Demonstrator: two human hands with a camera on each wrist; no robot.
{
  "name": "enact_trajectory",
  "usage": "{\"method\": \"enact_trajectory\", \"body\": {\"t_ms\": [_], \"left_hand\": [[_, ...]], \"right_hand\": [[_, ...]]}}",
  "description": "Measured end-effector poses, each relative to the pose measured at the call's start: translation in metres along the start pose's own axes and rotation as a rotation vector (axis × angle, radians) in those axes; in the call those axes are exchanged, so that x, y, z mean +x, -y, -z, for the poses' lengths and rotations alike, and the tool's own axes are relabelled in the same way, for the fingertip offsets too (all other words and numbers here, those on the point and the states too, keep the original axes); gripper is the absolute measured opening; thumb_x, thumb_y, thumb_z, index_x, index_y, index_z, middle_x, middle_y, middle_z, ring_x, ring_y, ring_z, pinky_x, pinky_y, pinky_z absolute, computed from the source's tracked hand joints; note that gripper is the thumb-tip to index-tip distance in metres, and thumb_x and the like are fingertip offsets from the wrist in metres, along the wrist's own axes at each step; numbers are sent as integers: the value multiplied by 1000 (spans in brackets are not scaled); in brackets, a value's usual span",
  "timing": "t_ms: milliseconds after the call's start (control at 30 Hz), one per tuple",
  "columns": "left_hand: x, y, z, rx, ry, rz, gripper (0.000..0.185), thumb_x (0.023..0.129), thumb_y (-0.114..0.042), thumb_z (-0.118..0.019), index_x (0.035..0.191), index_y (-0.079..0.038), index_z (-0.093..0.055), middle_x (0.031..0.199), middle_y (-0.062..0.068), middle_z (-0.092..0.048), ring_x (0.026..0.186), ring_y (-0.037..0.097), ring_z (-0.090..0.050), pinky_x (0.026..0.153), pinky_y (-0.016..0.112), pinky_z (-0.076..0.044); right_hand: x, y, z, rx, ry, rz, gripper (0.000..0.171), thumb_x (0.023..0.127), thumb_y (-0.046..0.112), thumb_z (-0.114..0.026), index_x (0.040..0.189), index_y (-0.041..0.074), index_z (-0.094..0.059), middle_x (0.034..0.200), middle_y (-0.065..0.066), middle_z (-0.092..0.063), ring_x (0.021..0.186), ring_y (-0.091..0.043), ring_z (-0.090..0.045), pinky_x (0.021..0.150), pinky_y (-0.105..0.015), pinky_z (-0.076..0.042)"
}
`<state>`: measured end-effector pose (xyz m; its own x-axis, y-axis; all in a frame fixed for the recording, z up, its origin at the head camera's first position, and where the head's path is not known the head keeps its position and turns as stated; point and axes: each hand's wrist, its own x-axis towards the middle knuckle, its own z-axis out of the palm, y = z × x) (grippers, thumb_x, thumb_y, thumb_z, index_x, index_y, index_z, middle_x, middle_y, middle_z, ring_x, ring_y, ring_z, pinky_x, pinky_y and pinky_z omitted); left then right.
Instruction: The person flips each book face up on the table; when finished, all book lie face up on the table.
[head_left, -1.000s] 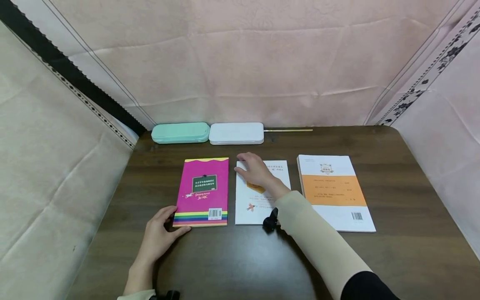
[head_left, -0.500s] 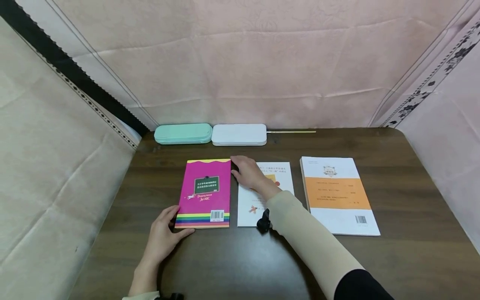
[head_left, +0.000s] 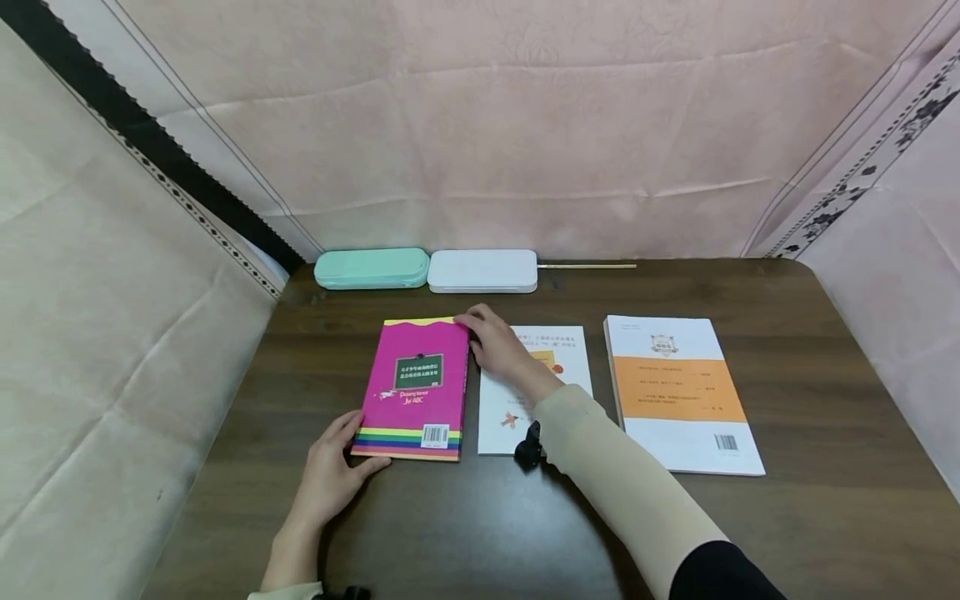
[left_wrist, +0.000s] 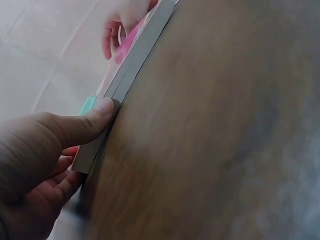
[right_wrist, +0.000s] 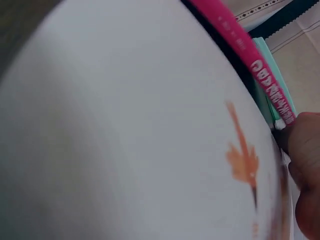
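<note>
Your left hand (head_left: 330,479) pinches the near left corner of the pink book (head_left: 418,388), thumb against its page edge. Your right hand (head_left: 498,346) sits at the book's far right corner, fingers on the spine edge, though whether they grip it you cannot tell. The book lies left of centre on the table (head_left: 817,500), long axis running twelve to six. Both hands touch it at opposite corners, the white book (head_left: 566,367) just beside at three o'clock.
</note>
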<state>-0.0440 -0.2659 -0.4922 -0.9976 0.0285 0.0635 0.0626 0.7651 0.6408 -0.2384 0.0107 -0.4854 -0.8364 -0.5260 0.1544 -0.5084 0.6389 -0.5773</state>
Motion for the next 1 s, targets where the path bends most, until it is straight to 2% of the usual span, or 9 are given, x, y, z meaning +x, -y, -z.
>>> {"method": "enact_trajectory", "body": {"t_ms": [200, 333, 400, 533, 633, 733, 833, 933, 1000], "left_hand": [[0, -2, 2, 1, 35, 19, 86, 80, -27, -88, 147, 8, -45, 148, 24, -46, 132, 41, -49, 104, 57, -45], [-1, -2, 1, -7, 30, 44, 89, 78, -30, -89, 147, 6, -47, 148, 23, -46, 132, 42, -49, 105, 57, -45], [-2, -3, 0, -2, 8, 32, 86, 78, -27, -89, 146, 5, -48, 147, 23, -47, 131, 42, -50, 105, 57, -45], [-6, -2, -2, 24, -60, -38, 71, 83, -12, -85, 143, 7, -52, 144, 23, -52, 130, 41, -52, 104, 56, -44], [-9, -3, -1, 42, -120, -76, 59, 86, -2, -80, 139, 7, -56, 141, 22, -56, 128, 39, -55, 103, 56, -46], [-11, -4, 0, 32, -178, -93, 51, 87, 5, -75, 136, 6, -60, 138, 22, -59, 124, 40, -59, 96, 55, -51], [-12, -6, 3, 8, -236, -111, 46, 87, 11, -73, 132, 6, -63, 133, 24, -62, 117, 39, -63, 86, 47, -57], [-12, -10, 5, -25, -288, -120, 40, 86, 12, -72, 125, 5, -68, 125, 23, -67, 108, 34, -68, 82, 23, -57], [-13, -13, 7, -57, -316, -109, 33, 87, 10, -73, 120, 4, -71, 118, 21, -71, 101, 30, -70, 79, 13, -53]], "right_hand": [[-1, -4, 7, -82, -28, 44, 50, 97, 15, -70, 145, 11, -57, 139, -5, -52, 116, -20, -57, 103, -35, -48], [-1, -5, 10, -119, -50, 66, 49, 97, 22, -70, 143, 12, -59, 140, -3, -55, 114, -18, -59, 100, -35, -49], [-2, -5, 11, -76, -60, 55, 47, 98, 23, -70, 142, 13, -59, 140, -2, -56, 117, -17, -59, 100, -35, -50], [-1, -3, 13, 89, -66, 41, 41, 99, 19, -68, 138, 16, -57, 138, 0, -58, 122, -17, -58, 102, -35, -49], [0, 0, 16, 226, -56, 77, 39, 99, 14, -66, 136, 13, -52, 138, -5, -58, 121, -19, -59, 102, -33, -50], [1, 4, 18, 310, -43, 125, 39, 101, 14, -62, 137, 9, -46, 144, -11, -55, 123, -20, -60, 101, -29, -50], [1, 12, 24, 339, -52, 162, 40, 101, 14, -60, 137, 5, -45, 143, -14, -56, 121, -21, -63, 98, -27, -52], [0, 20, 33, 288, -103, 184, 37, 100, 15, -63, 133, 7, -48, 126, -9, -65, 111, -18, -67, 93, -26, -55], [0, 26, 41, 241, -148, 191, 32, 100, 16, -64, 128, 11, -51, 114, -6, -69, 104, -17, -69, 89, -28, -56]]}}
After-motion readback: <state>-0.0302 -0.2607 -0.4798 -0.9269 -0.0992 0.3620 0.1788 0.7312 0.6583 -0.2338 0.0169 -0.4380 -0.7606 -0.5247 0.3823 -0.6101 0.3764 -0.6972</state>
